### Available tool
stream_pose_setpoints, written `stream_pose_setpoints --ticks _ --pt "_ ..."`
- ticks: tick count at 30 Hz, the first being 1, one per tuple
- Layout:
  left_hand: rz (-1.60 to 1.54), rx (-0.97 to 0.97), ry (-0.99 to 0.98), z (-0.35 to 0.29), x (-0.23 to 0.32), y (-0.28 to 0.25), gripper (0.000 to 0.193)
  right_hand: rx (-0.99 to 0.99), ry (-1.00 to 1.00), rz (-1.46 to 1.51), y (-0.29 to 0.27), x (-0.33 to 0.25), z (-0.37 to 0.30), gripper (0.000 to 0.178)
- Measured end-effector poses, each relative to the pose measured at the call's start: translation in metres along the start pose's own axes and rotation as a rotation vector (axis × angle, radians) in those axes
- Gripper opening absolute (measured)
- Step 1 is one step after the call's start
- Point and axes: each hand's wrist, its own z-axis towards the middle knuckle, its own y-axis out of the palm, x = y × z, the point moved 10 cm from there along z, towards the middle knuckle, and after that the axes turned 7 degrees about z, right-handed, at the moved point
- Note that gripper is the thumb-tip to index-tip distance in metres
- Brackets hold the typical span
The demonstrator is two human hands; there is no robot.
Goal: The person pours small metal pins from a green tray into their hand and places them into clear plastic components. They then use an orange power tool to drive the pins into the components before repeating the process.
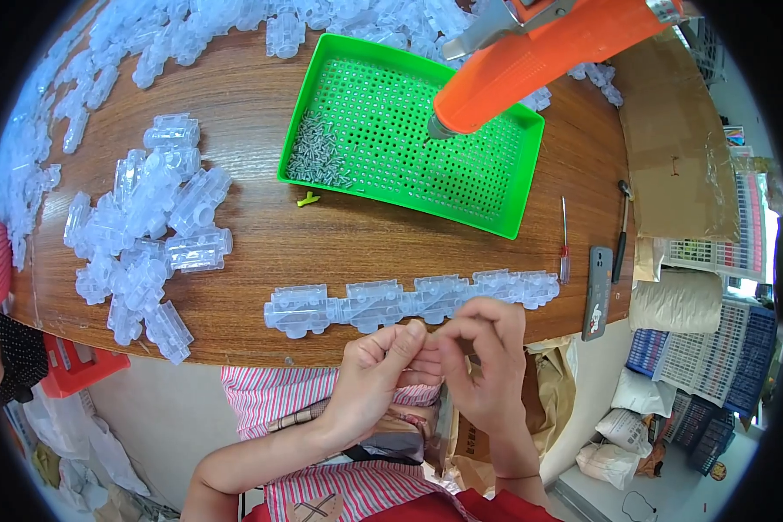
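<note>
Just past the table's near edge, my left hand (pixel 376 372) and my right hand (pixel 489 365) meet with fingertips pinched close together. Anything between those fingers is too small or hidden to make out. Right beyond them, a row of clear plastic housings (pixel 374 303) lies side by side on the wooden table, several of them lined up from left to right. Farther off is a green perforated tray (pixel 409 207) with a heap of small metal screws (pixel 315 157) in its left corner. An orange power screwdriver (pixel 531 70) hangs over the tray, its tip pointing down into it.
A loose pile of clear housings (pixel 148 217) sits at left, with more along the far edge. A small yellow-green piece (pixel 308 199) lies by the tray. At right are a thin screwdriver (pixel 565 252), a phone (pixel 597 291), a black-handled tool (pixel 621 235) and cardboard (pixel 679 139).
</note>
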Motion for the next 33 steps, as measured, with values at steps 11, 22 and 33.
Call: stream_pose_setpoints --ticks 11,22,33 --pt "-0.023 0.049 -0.121 -0.003 -0.01 -0.009 0.049 -0.02 -0.071 -0.19 0.021 0.009 0.013 0.011" --pt "-0.061 0.056 -0.184 -0.015 -0.002 -0.004 0.043 0.055 -0.184 -0.255 0.015 -0.003 0.012 0.016" --pt "-0.037 0.119 0.16 -0.03 0.136 -0.022 0.031 0.146 -0.068 0.119 -0.039 -0.008 0.085 0.034"
